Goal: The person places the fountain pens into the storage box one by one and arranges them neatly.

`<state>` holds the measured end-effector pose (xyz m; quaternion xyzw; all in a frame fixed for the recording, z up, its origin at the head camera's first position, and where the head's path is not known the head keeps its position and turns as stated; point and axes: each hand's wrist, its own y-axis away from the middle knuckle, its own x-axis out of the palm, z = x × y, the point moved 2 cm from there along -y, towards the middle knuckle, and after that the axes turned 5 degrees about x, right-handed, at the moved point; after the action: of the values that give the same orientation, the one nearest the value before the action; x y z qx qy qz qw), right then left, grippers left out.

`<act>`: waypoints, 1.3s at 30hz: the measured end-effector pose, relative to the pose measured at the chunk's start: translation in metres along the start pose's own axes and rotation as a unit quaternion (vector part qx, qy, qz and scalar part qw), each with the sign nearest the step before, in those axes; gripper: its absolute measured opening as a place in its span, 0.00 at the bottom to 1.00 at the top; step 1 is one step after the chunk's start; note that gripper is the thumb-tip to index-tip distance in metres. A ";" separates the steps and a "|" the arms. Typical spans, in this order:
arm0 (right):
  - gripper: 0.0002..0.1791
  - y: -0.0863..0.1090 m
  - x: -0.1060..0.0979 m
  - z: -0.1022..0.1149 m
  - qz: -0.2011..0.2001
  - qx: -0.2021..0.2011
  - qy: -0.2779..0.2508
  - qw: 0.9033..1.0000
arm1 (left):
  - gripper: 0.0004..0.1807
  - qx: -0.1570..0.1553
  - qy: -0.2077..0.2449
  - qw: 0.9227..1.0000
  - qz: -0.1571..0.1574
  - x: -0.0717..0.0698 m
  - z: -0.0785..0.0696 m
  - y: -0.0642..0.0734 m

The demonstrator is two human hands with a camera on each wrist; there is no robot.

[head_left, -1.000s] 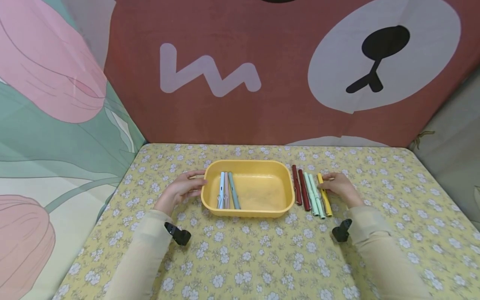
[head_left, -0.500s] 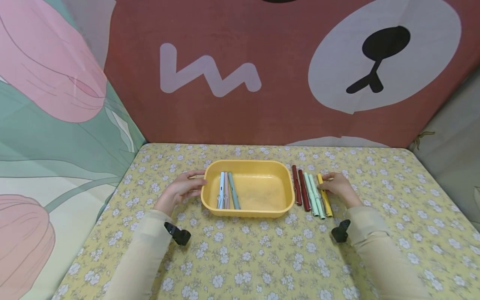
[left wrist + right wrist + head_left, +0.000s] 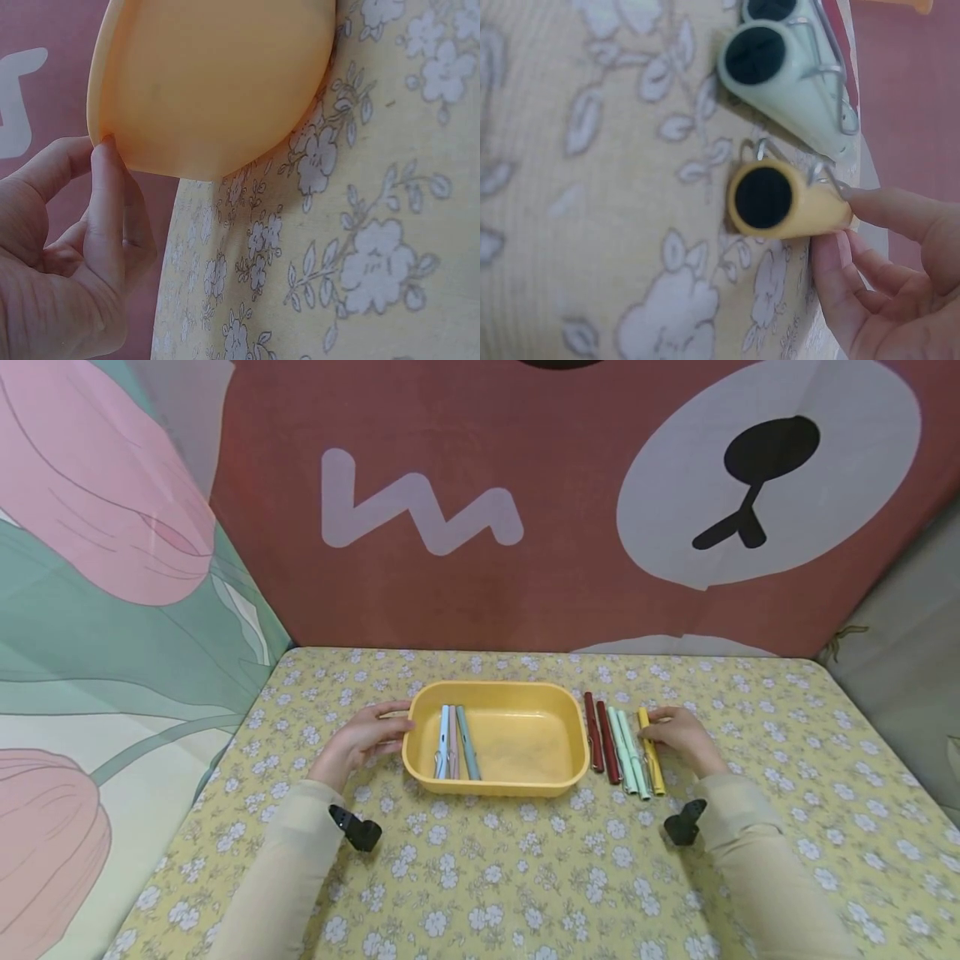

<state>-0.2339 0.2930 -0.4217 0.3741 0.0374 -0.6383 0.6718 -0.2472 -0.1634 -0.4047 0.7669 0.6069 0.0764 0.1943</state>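
Observation:
My left hand (image 3: 363,739) pinches the left rim of a yellow plastic tray (image 3: 495,788); the left wrist view shows the thumb and forefinger meeting on the tray's edge (image 3: 210,82). Inside the tray lie a light blue pen (image 3: 442,743), a pale pink pen (image 3: 453,756) and a grey-blue pen (image 3: 468,743). To the tray's right, my right hand (image 3: 681,737) pinches a yellow pen (image 3: 655,770) near its far end. In the right wrist view, the yellow pen (image 3: 814,210) points its black-tipped end at the camera, with its metal clip facing up.
Between tray and yellow pen lie two dark red pens (image 3: 606,743) and two mint green pens (image 3: 627,756), side by side. Everything stands on a flowered yellow tablecloth (image 3: 480,877). A brown printed cloth (image 3: 450,602) hangs behind the table.
The far end of the yellow pen has shifted slightly right, away from the mint green pens, in my right hand's pinch. My left hand and the tray stay put.

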 end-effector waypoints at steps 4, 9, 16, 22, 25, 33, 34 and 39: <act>0.33 -0.005 -0.003 -0.001 -0.001 0.026 -0.027 0.999 | 0.31 -0.001 0.001 1.000 -0.001 0.000 0.000 0.000; 0.34 -0.006 -0.008 0.000 0.018 0.041 -0.053 0.998 | 0.31 -0.004 0.001 1.000 -0.003 0.001 -0.001 0.000; 0.35 -0.002 -0.013 0.004 0.040 0.003 -0.091 0.995 | 0.31 -0.001 0.000 1.000 0.003 0.001 -0.003 0.000; 0.36 -0.001 -0.016 0.007 0.045 -0.006 -0.119 0.992 | 0.31 -0.001 -0.004 1.000 0.003 0.002 -0.003 -0.002; 0.37 -0.001 -0.018 0.008 0.052 -0.010 -0.146 0.988 | 0.31 -0.002 -0.006 1.000 -0.001 0.003 -0.002 -0.002; 0.41 0.002 -0.022 0.016 0.062 0.001 -0.231 0.971 | 0.32 -0.004 -0.006 1.000 -0.007 0.002 0.000 -0.002; 0.42 0.003 -0.022 0.018 0.065 0.002 -0.246 0.967 | 0.32 -0.005 -0.006 1.000 -0.009 0.002 0.000 -0.002; 0.44 0.007 -0.023 0.023 0.070 0.018 -0.311 0.948 | 0.32 0.001 -0.010 1.000 -0.008 0.001 0.000 -0.002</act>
<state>-0.2414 0.2991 -0.3898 0.1704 -0.2112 -0.6750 0.6861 -0.2485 -0.1624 -0.4058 0.7632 0.6109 0.0667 0.1996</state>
